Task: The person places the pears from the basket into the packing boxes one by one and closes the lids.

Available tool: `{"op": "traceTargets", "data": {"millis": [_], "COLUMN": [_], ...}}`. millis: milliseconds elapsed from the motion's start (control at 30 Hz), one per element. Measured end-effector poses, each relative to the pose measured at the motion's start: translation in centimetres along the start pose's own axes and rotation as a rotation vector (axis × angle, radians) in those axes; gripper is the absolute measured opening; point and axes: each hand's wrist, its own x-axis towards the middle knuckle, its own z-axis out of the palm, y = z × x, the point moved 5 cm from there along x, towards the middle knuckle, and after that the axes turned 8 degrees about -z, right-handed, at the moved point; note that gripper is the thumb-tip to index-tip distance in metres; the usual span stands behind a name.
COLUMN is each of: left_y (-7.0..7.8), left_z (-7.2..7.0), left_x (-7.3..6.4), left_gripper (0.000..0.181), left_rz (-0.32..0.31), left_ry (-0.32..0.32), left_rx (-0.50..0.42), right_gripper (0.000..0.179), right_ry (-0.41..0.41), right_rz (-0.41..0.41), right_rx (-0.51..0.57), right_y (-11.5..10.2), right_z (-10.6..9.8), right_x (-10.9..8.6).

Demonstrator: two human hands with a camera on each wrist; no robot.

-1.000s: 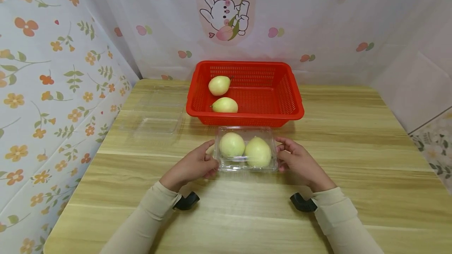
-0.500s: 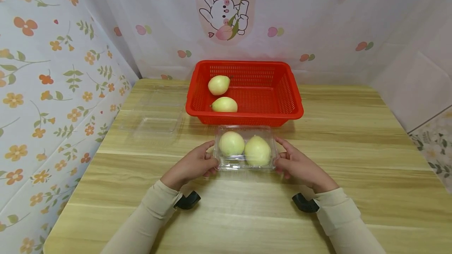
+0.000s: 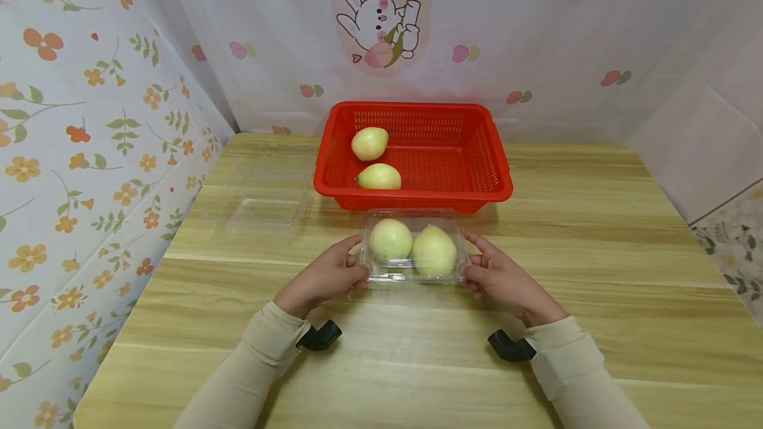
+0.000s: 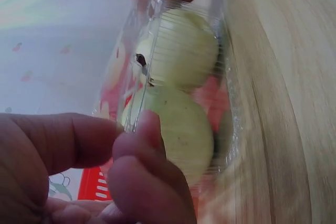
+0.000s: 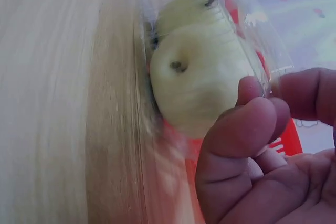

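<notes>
A clear plastic clamshell box (image 3: 386, 277) stands in the middle, in front of the basket. Side by side inside it lie two pale yellow pears, the left pear (image 3: 391, 239) and the right pear (image 3: 434, 251). My left hand (image 3: 324, 277) pinches the left end of the box's rim between thumb and fingers. At the opposite end, my right hand (image 3: 507, 278) pinches the rim the same way. Both wrist views show the pears through ribbed plastic, one pear (image 4: 176, 135) near the left fingers and one pear (image 5: 205, 82) near the right ones.
Just behind the box sits a red plastic basket (image 3: 411, 196), with one pear (image 3: 369, 143) and another pear (image 3: 380, 177) in its left half. An open clear plastic box (image 3: 262, 220) lies left of it on the wooden table (image 3: 596, 270). Patterned cloth hangs behind and at the left.
Both hands keep hold of the box, which has shifted slightly away from me, toward the basket. The right fingers have closed in on the box's rim. The basket and its pears are unmoved.
</notes>
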Motion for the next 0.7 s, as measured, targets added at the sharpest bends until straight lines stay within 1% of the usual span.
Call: {"op": "traceTargets", "data": {"millis": [233,400,600,700], "left_y": [0.02,0.03,0.21,0.22], "left_z": [0.10,0.12,0.11,0.04], "left_x": [0.03,0.02,0.01,0.00], "left_gripper": [0.071,0.071,0.070,0.070], "left_rz": [0.008,0.010,0.007,0.002], "left_ry": [0.026,0.027,0.033,0.036], "left_rx": [0.006,0.029,0.050,0.054], "right_gripper": [0.078,0.077,0.076,0.073], "right_ry": [0.041,0.045,0.038,0.037], "right_rz": [0.021,0.034,0.034,0.033], "right_rx": [-0.006,-0.024,-0.031,-0.050], "right_y": [0.20,0.16,0.32,0.31], "right_z": [0.06,-0.03,-0.14,-0.36], "right_x": [-0.01,0.14,0.20,0.14]}}
